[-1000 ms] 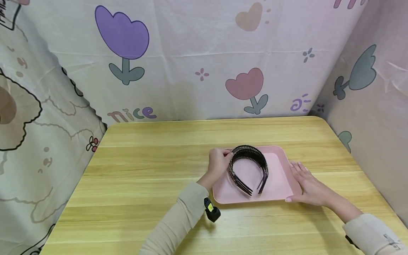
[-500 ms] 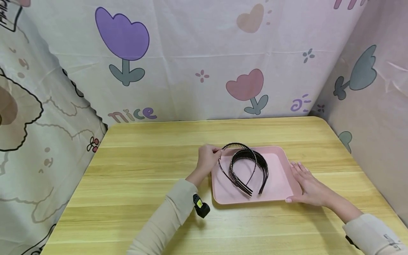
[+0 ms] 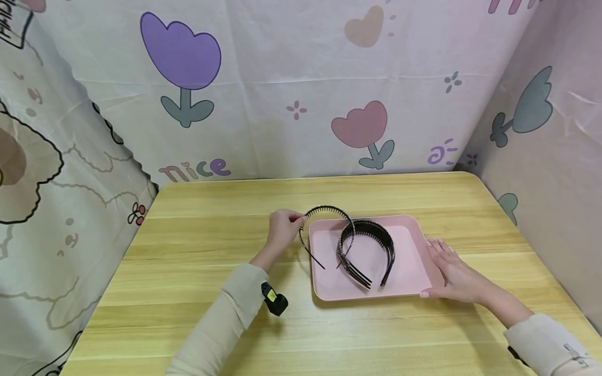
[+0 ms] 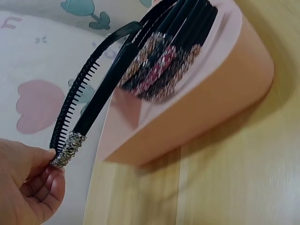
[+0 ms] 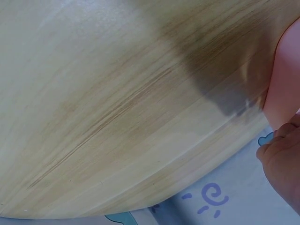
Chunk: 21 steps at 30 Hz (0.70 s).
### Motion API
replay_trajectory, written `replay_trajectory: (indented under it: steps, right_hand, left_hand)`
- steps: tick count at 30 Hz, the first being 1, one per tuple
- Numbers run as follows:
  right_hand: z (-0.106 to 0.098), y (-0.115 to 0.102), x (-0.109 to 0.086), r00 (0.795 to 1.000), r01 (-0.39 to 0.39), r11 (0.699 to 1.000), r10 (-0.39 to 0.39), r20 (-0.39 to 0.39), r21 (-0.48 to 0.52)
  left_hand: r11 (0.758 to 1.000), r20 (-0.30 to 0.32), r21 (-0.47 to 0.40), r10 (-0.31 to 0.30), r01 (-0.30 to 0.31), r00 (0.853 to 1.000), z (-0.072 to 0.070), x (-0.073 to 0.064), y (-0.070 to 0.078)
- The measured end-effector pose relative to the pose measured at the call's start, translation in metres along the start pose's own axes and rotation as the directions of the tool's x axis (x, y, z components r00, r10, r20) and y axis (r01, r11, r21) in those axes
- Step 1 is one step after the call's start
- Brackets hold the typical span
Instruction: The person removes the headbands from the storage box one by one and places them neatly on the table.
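My left hand (image 3: 281, 228) pinches a black toothed headband (image 4: 96, 101) between thumb and fingers, at a band of silvery beads on its side. This headband is raised over the left edge of a pink tray (image 3: 409, 271). Several more black headbands (image 3: 388, 237) lie nested together in the tray; the left wrist view shows brown, dark and pink-red beads (image 4: 161, 65) on them. At the tray's right end, my right hand (image 3: 458, 274) rests with straight fingers along the outer wall. Only part of the right hand shows in the right wrist view.
The tray stands on a light wood-grain table (image 3: 211, 250), right of its middle. Behind it hangs a white cloth (image 3: 263, 62) printed with flowers and hearts, and similar cloth runs along both sides. A small black camera (image 3: 274, 299) is on the left wrist.
My left hand has drawn one headband out of the nested group, moving it left and slightly up. The right hand and the tray have stayed nearly still.
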State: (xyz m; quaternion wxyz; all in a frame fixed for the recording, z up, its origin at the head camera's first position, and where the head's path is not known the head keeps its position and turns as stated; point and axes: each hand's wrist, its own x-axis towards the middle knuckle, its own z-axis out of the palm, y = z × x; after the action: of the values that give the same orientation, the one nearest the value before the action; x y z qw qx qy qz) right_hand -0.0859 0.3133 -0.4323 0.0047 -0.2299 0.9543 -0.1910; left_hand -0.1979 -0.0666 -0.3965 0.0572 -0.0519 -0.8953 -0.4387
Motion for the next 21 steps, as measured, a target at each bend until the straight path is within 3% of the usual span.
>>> replay_trajectory:
  steps: [21]
  right_hand:
    - [0.0,0.0,0.0,0.999,-0.035,0.999,0.034,0.019,0.033]
  left_hand:
    - [0.997,-0.102,0.068,-0.041,0.048,0.994,-0.044,0.019,-0.042]
